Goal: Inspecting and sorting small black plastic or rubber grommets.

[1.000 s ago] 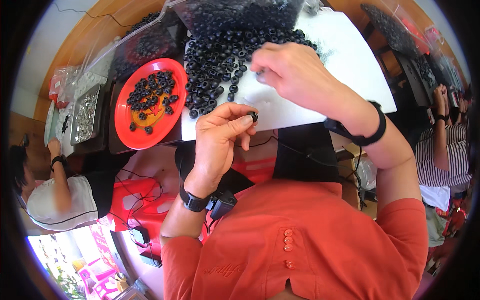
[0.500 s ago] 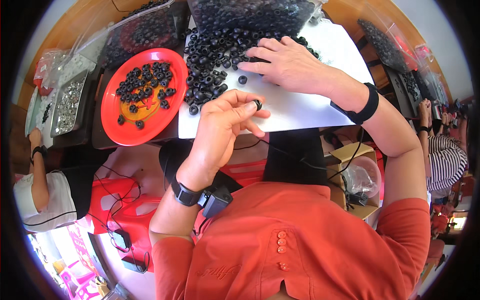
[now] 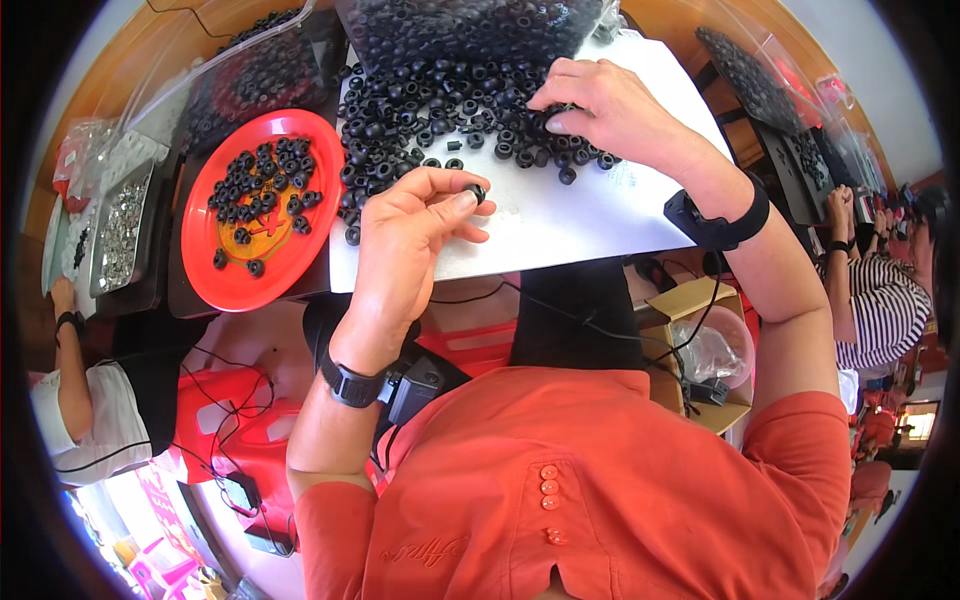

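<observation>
Pinching one black piece between thumb and forefinger, the left hand holds it over the board, seemingly for a clear view, while the right hand curls over the pile, its grip hidden, and the plate holds others apart.

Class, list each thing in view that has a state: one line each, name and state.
Left hand, pinching a black part
Right hand, fingers bent at the pile; grip unclear
Pile, loose, on the white board
Red plate, partly covered with black parts
Tray, filled with silvery bits
Clear container, holding many black parts
Carton, open, clear plastic inside
</observation>
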The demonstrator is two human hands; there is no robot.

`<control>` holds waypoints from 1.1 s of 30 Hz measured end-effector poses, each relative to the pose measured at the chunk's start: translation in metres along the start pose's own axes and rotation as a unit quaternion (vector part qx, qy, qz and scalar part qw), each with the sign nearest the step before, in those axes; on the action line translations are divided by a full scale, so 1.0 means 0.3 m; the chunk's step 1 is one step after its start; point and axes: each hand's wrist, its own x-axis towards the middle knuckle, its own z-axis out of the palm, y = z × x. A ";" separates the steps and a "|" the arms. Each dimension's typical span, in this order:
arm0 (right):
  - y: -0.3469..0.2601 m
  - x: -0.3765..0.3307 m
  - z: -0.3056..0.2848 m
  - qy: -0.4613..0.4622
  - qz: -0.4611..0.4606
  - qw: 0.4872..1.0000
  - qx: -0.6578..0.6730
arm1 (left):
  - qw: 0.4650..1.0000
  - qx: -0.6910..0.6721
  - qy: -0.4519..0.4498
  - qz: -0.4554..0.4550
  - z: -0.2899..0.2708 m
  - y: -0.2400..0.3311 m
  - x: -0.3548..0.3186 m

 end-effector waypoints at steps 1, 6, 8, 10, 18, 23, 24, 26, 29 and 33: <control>-0.010 0.010 0.006 -0.010 0.013 1.000 -0.003 | 1.000 0.002 -0.003 -0.002 -0.001 -0.002 -0.001; -0.047 0.055 0.043 0.035 -0.079 0.995 -0.049 | 0.999 0.031 -0.021 0.017 -0.014 -0.018 -0.010; -0.063 0.060 0.063 0.022 -0.096 0.993 -0.061 | 0.999 0.026 -0.020 0.020 -0.018 -0.025 -0.014; -0.076 0.064 0.076 -0.017 -0.114 0.981 -0.158 | 0.999 0.021 -0.020 0.022 -0.020 -0.030 -0.017; -0.105 0.074 0.078 -0.063 -0.103 0.957 -0.264 | 0.999 0.028 -0.021 0.033 -0.021 -0.037 -0.015; -0.097 0.060 0.083 -0.064 -0.094 0.969 -0.220 | 0.998 0.051 -0.017 0.044 -0.013 -0.039 -0.019; -0.094 0.059 0.087 -0.033 -0.105 0.971 -0.213 | 0.997 0.055 -0.016 0.044 -0.012 -0.039 -0.020; -0.088 0.059 0.093 -0.002 -0.117 0.972 -0.205 | 0.997 0.060 -0.013 0.045 -0.010 -0.039 -0.021; -0.083 0.061 0.101 -0.021 -0.117 0.971 -0.209 | 0.997 0.065 -0.013 0.049 -0.008 -0.042 -0.019; -0.094 0.063 0.105 -0.040 -0.108 0.967 -0.227 | 0.996 0.078 -0.009 0.052 -0.007 -0.044 -0.022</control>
